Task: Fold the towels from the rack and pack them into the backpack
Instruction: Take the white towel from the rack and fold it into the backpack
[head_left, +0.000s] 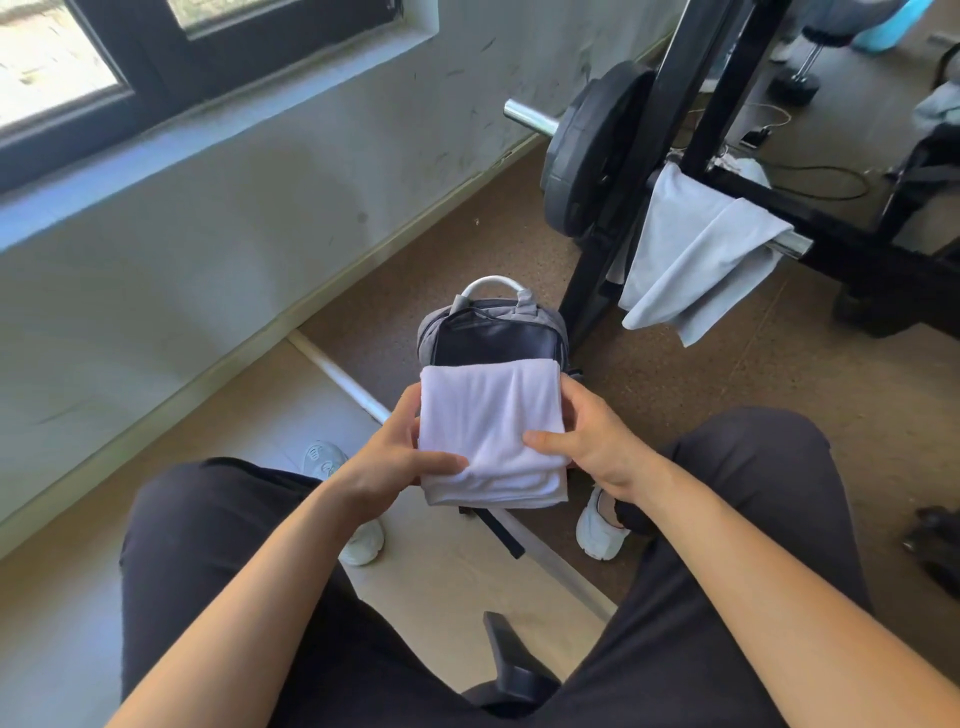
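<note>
Brown speckled floor (675, 415) runs under a seated person's knees. Nearest, the left hand (387, 462) and right hand (592, 441) pinch a folded white towel (491, 431) by its sides, fingers (543, 439) curled closed on the cloth. Just beyond, the open grey backpack (491, 332) stands upright. Farther right, a pale blue towel (691, 254) hangs over the black rack (810, 218).

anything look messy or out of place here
One thing: the grey towel hangs bunched and lopsided over the rack bar, unfolded. The white towel is neatly folded between both hands, left and right, above the open backpack.
</note>
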